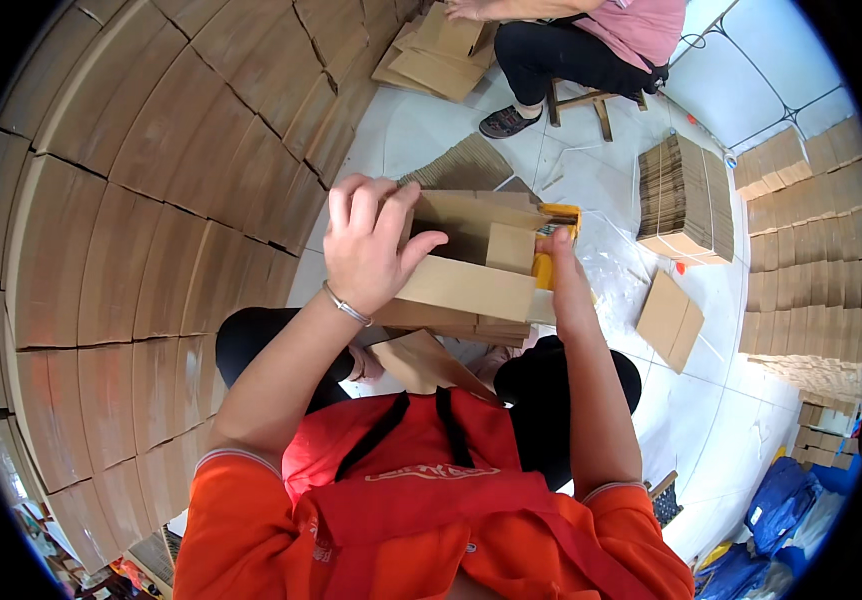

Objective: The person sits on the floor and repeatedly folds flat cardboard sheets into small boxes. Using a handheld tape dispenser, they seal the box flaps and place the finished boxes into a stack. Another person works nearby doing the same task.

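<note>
A brown cardboard box [466,287] with its top open is held above my lap, and a small flap stands inside its right part. My left hand [371,240] grips the left end, fingers curled over the far edge and thumb reaching across the opening. At the right end my right hand [569,285] is closed against the box, its thumb up and most fingers hidden. A yellow piece [543,270] shows beside that thumb; I cannot make out what it is. Flat cardboard sheets [446,322] lie below the box.
Stacked cardboard [151,230] walls off the left. A strapped cardboard bundle [686,200] and a loose piece [669,318] are on the tiled floor at right, with more stacks [806,250] beyond. Ahead, another person [576,50] sits on a stool near flattened cardboard. Blue bags [786,505] lie lower right.
</note>
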`<state>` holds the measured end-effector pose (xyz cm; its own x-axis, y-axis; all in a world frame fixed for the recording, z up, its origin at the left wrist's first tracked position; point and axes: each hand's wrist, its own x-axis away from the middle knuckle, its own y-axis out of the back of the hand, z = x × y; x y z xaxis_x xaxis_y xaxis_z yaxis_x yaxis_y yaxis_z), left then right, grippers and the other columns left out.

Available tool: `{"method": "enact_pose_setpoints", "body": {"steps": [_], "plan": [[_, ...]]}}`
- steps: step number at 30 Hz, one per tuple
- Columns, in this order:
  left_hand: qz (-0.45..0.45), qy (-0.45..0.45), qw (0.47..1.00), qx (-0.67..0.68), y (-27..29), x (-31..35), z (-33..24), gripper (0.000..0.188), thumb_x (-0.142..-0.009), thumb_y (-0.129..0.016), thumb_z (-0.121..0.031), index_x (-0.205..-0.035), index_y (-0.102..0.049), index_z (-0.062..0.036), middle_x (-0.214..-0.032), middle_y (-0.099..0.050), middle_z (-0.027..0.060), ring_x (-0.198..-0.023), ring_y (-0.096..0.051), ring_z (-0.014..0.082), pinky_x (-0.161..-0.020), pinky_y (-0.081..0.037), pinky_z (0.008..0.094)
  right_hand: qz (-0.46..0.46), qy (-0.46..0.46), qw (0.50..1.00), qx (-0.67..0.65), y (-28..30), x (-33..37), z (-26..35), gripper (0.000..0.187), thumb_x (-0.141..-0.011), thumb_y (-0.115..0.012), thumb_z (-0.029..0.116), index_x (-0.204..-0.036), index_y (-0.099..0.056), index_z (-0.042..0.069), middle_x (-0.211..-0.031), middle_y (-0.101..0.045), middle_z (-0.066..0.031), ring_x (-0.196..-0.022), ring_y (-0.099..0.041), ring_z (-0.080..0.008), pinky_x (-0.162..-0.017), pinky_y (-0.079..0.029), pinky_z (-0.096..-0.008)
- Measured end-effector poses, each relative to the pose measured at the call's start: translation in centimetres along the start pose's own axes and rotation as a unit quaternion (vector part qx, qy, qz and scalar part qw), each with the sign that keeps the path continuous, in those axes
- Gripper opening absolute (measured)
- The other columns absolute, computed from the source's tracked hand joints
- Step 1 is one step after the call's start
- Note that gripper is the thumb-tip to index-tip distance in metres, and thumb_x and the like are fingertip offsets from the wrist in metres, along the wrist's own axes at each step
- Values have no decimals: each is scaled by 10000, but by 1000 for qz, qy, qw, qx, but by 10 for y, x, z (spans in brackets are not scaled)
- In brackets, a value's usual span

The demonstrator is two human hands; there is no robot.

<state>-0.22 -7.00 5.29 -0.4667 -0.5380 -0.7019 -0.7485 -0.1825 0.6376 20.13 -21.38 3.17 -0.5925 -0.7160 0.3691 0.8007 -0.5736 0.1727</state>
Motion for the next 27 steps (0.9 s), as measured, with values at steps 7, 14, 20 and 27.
{"method": "enact_pose_setpoints", "body": {"steps": [7, 14, 20, 27], "plan": [[171, 7, 985, 31, 3, 14, 4, 302, -757, -786, -323, -844, -618, -87, -923, -595, 90, -926, -579, 311, -890, -518, 454, 1, 14, 998, 64, -1, 5, -2, 674, -806, -751, 518, -1171, -587, -25, -1143, -623, -146, -1080, -580, -219, -939, -450, -325], [258, 95, 961, 28, 0, 25, -2, 619, -869, -698, -402, -1350, -492, -71, -1382, -380, 216, -1224, -446, 431, -1009, -441, 466, -75, 91, 983, 141, 2, -2, -26, 669, -789, -806, 417, -1228, -547, -17, -1079, -649, -138, -1001, -611, -194, -864, -499, -324], [275, 144, 946, 91, 0, 23, 2, 594, -864, -711, -390, -1348, -511, -111, -1344, -409, 205, -1210, -453, 422, -1021, -430, 462, -136, 209, 968, 26, 41, 26, 43, 582, -957, -625, 210, -1443, -378, 3, -1239, -567, -144, -975, -604, -145, -799, -534, -285], [280, 166, 937, 127, -2, 20, 5, 563, -839, -729, -347, -1315, -535, -116, -1339, -403, 194, -1241, -423, 402, -1026, -431, 442, 290, 91, 952, 27, 71, 46, 101, 776, -679, -862, 224, -1311, -526, -77, -1101, -667, -125, -989, -640, -157, -866, -508, -272]]}}
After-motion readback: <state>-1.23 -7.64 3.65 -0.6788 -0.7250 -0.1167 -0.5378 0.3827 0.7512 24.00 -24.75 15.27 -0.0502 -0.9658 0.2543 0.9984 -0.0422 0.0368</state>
